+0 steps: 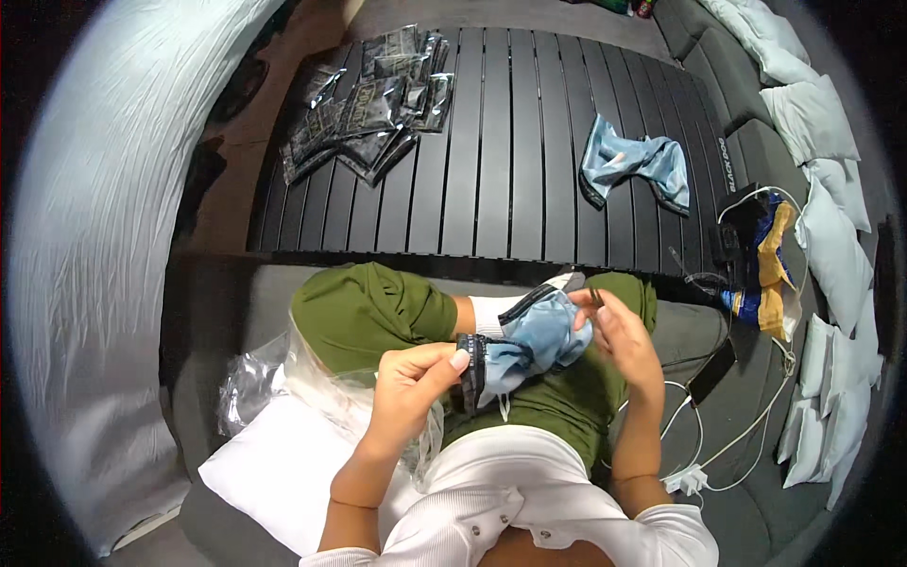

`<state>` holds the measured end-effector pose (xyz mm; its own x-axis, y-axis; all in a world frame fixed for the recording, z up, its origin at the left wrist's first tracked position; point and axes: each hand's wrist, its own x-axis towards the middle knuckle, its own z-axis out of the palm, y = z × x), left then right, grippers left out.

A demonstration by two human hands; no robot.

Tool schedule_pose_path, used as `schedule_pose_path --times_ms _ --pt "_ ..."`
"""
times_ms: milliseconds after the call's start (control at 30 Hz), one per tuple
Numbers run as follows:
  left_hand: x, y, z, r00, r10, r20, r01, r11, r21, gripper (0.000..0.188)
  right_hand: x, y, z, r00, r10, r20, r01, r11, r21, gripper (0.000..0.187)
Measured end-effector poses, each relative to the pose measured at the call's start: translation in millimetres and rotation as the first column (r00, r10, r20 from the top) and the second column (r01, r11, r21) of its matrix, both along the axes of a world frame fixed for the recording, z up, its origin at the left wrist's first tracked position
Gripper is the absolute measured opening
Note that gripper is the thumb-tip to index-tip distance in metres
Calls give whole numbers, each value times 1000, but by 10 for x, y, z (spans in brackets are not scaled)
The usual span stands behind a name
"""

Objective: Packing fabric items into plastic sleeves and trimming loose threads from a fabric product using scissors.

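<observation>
Across my lap lies a light blue garment (543, 335) of shiny cloth with black bands along its edges. My left hand (413, 380) is closed, pinching a black band with pale marks between thumb and fingers. At the garment's right side my right hand (619, 333) is curled, a small dark slim tool (595, 298) sticking up between its fingers; its exact kind is too small to tell. A second light blue garment (635, 161), also black-edged, lies crumpled on the right part of the black slatted table (496, 142).
Glossy black packets (373, 104) are heaped at the table's far left. Clear plastic bags (316, 378) and a white pillow (274, 472) lie at my left. At my right are white cables with a plug (687, 479) and a yellow-blue bag (777, 265). Several pale cushions (836, 236) line the sofa.
</observation>
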<state>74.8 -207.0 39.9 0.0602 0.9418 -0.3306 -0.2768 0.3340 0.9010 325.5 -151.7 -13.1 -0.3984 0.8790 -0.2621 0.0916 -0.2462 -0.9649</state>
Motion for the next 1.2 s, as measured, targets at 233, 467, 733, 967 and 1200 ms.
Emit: schedule_pose_path --times_ms 233,467,733,967,1200 --pt "165 21 -64 1000 -22 -2 22 998 -57 17 -163 -197 39 979 -186 84 162 958 238 37" --pt "245 -26 -163 998 38 42 -37 999 -40 13 -419 -488 345 992 -128 20 116 946 302 42" --pt "315 -43 -155 1000 26 -15 -26 1000 8 13 -457 -549 284 976 -187 115 116 884 453 36" --pt "343 -69 -162 998 -32 -55 36 997 65 14 -467 -566 295 961 -228 158 122 859 497 34" --pt "374 -69 -163 986 -45 -162 58 995 79 11 -476 -565 283 951 -256 171 120 819 561 32"
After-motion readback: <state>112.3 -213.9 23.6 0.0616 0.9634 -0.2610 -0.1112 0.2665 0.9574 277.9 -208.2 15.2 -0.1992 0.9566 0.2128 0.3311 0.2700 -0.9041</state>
